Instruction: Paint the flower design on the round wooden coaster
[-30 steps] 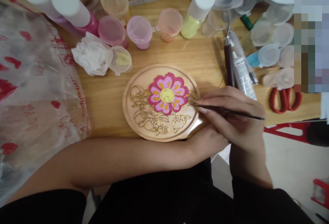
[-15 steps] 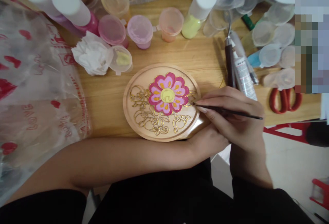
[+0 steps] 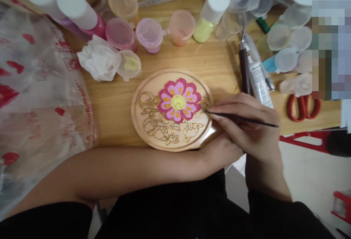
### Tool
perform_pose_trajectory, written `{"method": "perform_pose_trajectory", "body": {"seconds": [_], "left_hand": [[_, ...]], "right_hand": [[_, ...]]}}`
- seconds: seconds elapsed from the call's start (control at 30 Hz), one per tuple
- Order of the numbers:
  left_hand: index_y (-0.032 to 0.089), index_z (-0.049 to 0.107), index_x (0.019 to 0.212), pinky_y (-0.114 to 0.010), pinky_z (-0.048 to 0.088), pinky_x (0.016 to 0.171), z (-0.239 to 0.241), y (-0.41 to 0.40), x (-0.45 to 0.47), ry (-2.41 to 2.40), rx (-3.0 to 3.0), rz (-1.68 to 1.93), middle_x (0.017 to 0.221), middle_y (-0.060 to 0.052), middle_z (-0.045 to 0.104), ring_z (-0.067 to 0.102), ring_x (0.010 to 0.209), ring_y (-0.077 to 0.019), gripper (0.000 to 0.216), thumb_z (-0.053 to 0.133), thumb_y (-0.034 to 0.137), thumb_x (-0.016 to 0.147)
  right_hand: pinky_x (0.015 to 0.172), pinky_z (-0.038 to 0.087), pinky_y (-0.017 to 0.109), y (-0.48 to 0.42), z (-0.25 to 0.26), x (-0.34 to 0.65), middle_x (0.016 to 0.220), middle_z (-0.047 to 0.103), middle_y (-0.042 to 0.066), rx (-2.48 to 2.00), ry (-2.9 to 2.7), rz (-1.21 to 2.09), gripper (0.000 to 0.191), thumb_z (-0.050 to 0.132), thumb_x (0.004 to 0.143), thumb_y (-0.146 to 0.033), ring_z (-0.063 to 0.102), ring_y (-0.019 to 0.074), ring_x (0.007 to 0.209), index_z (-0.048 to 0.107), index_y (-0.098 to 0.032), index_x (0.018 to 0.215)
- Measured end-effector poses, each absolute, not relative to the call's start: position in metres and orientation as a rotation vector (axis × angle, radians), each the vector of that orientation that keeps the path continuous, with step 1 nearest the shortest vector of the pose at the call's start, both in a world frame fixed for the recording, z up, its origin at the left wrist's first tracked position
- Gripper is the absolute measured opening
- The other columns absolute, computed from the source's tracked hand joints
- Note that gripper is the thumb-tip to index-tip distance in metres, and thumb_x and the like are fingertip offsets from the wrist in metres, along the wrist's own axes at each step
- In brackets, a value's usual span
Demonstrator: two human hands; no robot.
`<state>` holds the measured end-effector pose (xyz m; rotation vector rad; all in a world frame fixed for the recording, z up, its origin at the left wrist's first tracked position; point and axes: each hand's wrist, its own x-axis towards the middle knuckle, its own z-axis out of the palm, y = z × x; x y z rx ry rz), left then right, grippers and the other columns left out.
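On the table lies an oval wooden plaque (image 3: 153,79) with raised gold outlines and a pink-and-magenta flower (image 3: 179,100) with a yellow centre. My right hand (image 3: 249,125) pinches a thin dark paintbrush (image 3: 244,118), its tip at the right side of the plaque beside the petals. Below it, my left hand (image 3: 222,149) lies at the plaque's lower right, under the right hand, its forearm stretched along the table edge. The fingers of my left hand are hidden behind the right hand.
Behind the plaque stand paint cups (image 3: 149,34), a yellow-green bottle (image 3: 212,12) and a pink bottle (image 3: 79,12). Crumpled tissue (image 3: 97,58) and a plastic bag (image 3: 44,92) are left. A metal tube (image 3: 259,79), dark-handled tool (image 3: 244,67) and red-handled scissors (image 3: 303,109) lie right.
Almost nothing differs. The view has shifted very slightly, and the brush tip stays near the same place at the right of the flower.
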<state>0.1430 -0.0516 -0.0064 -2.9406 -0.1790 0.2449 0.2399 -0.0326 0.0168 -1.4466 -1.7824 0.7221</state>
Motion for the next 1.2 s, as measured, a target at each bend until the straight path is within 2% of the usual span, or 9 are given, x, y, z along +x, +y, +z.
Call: {"method": "perform_pose_trajectory", "body": {"seconds": [0.3, 0.57, 0.93, 1.1, 1.2], "left_hand": [[0.005, 0.032, 0.149, -0.036, 0.054, 0.093, -0.0024, -0.0502, 0.1411, -0.201, -2.926, 0.251, 0.145, -0.020, 0.048, 0.054, 0.127, -0.0271, 0.061, 0.020, -0.004, 0.090], [0.008, 0.036, 0.148, -0.031, 0.055, 0.088, -0.0036, -0.0505, 0.1417, -0.231, -2.953, 0.245, 0.145, -0.017, 0.050, 0.058, 0.120, -0.0236, 0.062, 0.019, -0.006, 0.090], [0.006, 0.034, 0.148, -0.039, 0.054, 0.093, -0.0034, -0.0518, 0.1431, -0.162, -2.916, 0.284, 0.145, -0.020, 0.048, 0.054, 0.125, -0.0276, 0.061, 0.018, -0.004, 0.090], [0.006, 0.045, 0.142, -0.036, 0.051, 0.098, -0.0022, -0.0508, 0.1396, -0.302, -2.993, 0.148, 0.133, -0.016, 0.059, 0.055, 0.124, -0.0252, 0.059, 0.021, -0.006, 0.090], [0.008, 0.053, 0.137, -0.032, 0.046, 0.104, -0.0002, -0.0495, 0.1360, -0.380, -3.043, 0.059, 0.133, -0.012, 0.061, 0.056, 0.125, -0.0216, 0.057, 0.023, -0.008, 0.091]], "right_hand": [[0.075, 0.058, 0.034, -0.0326, 0.0168, 0.2423, 0.088, 0.073, 0.002, -1.454, -1.783, 0.703, 0.014, 0.068, 0.083, -0.016, 0.069, 0.0172, 0.082, 0.073, -0.025, 0.092], [0.076, 0.058, 0.034, -0.0321, 0.0162, 0.2411, 0.088, 0.073, 0.002, -1.453, -1.775, 0.718, 0.015, 0.069, 0.082, -0.015, 0.069, 0.0173, 0.084, 0.073, -0.025, 0.092], [0.074, 0.059, 0.034, -0.0318, 0.0156, 0.2415, 0.088, 0.073, 0.002, -1.450, -1.788, 0.707, 0.014, 0.068, 0.083, -0.016, 0.069, 0.0175, 0.083, 0.073, -0.026, 0.092], [0.075, 0.059, 0.034, -0.0319, 0.0159, 0.2414, 0.089, 0.073, 0.002, -1.434, -1.807, 0.703, 0.016, 0.068, 0.082, -0.014, 0.069, 0.0169, 0.083, 0.072, -0.025, 0.094], [0.075, 0.059, 0.035, -0.0320, 0.0158, 0.2412, 0.089, 0.073, 0.002, -1.441, -1.801, 0.709, 0.016, 0.068, 0.083, -0.015, 0.069, 0.0177, 0.084, 0.072, -0.026, 0.094]]}}
